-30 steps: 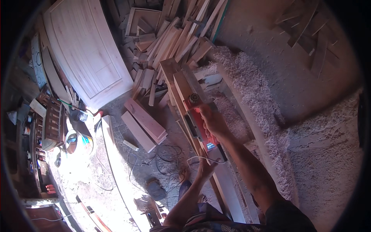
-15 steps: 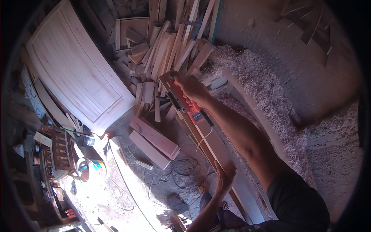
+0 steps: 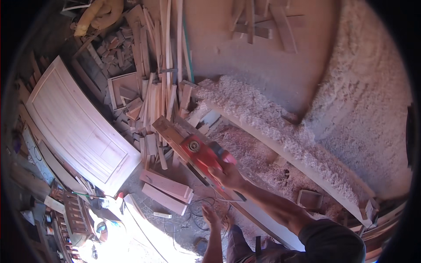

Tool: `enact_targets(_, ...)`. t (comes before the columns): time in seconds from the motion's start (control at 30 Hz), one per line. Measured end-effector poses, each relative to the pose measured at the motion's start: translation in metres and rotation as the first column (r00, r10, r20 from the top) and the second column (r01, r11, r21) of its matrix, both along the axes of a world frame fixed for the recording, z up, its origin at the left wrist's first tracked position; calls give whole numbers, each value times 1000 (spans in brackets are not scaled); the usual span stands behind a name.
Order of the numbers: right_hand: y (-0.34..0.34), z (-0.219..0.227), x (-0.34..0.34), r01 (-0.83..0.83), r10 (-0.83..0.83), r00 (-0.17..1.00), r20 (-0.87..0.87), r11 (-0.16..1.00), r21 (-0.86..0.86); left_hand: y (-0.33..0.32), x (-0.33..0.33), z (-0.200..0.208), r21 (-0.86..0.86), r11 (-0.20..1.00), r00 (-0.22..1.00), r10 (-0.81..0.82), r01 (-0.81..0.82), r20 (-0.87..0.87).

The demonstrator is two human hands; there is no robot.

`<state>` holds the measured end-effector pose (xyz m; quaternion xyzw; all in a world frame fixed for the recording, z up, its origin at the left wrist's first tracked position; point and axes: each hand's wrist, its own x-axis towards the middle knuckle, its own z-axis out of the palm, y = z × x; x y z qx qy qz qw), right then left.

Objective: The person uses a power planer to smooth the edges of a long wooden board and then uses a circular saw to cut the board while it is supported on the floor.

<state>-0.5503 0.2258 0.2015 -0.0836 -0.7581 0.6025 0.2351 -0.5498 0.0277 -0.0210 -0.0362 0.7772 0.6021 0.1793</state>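
My right hand is wrapped round the rear handle of a red electric hand planer. The planer rests on a long wooden plank that runs from the middle of the view down toward my body. Its cord shows behind the tool, close to my right wrist. My left hand is held to the left of the plank, apart from it, with nothing in it and its fingers stretched out. Below that hand, dark cable lies looped on the floor.
Two short thick boards lie left of the plank. A pale panelled door leans at the left. Offcuts and long strips are heaped beyond the plank. Wood shavings pile along a beam at the right. A bucket stands in bright sunlight.
The planer and my right hand have come back along the plank toward me. My left hand has left the plank's edge and moved left. The view has swung to the right.
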Motion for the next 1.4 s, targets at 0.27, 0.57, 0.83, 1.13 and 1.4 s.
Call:
enact_targets(0.27,-40,15,405,132,-12,952,306,918,-375,56,125,104,-582,750,608,-630,314,-484)
enact_targets(0.57,-110,30,696,661,-483,732,480,675,-329,42,386,102,-787,485,286,-872,381,-398)
enact_targets(0.83,-147,74,805,887,-704,457,543,315,-338,-5,590,108,-686,365,98,-913,630,-395)
enact_targets(1.13,-141,48,931,814,-677,579,454,448,-370,-66,714,74,-529,224,-112,-842,818,-528)
enact_targets(1.4,-133,28,1029,578,-360,763,536,752,-317,-39,836,66,-245,882,843,-462,403,-276)
